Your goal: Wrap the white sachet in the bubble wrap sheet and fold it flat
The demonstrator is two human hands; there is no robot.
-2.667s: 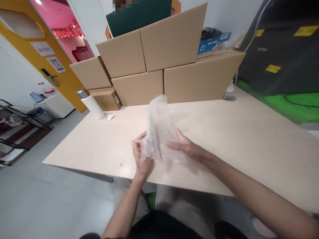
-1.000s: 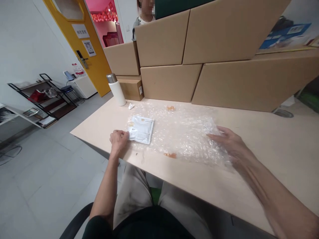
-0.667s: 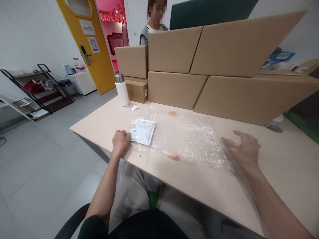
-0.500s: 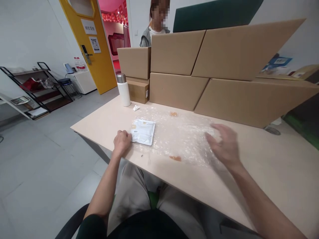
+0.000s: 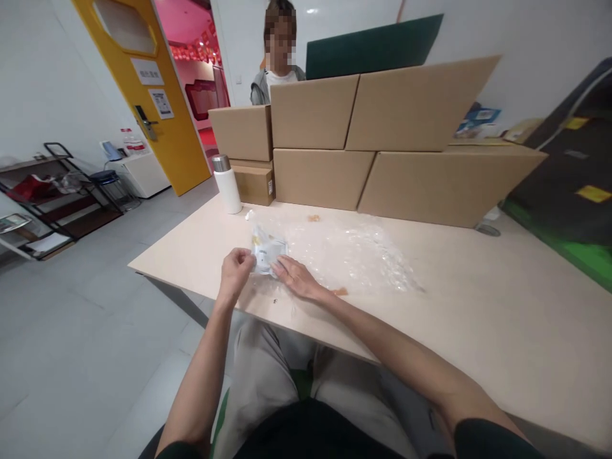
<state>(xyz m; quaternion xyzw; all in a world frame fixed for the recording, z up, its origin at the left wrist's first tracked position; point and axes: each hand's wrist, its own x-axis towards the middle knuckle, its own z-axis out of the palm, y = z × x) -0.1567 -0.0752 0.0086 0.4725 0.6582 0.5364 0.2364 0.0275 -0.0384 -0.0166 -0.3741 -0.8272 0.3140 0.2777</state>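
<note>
A white flat packet (image 5: 270, 254) lies on the left end of a clear bubble wrap sheet (image 5: 356, 248) spread over the table. Clear film seems to lie over part of the packet, with glare on it. At the packet's left side my left hand (image 5: 235, 273) is closed in a pinch on the edge of the bubble wrap. My right hand (image 5: 299, 278) rests palm down at the packet's lower right, fingers stretched out and touching it. Brown tape pieces stick to the wrap's far edge and near edge, the near tape (image 5: 339, 292) partly behind my right forearm.
A white flask (image 5: 227, 185) with a metal lid stands at the table's (image 5: 176, 245) far left. Stacked cardboard boxes (image 5: 320, 178) line the back, with a dark green panel (image 5: 373, 48) above. A person (image 5: 280, 70) stands behind them. A crumpled white scrap (image 5: 249, 215) lies near the flask.
My right hand has moved left from the wrap's right side onto the packet. The wrap's left end has been lifted over the packet's left part. The view has turned slightly right.
</note>
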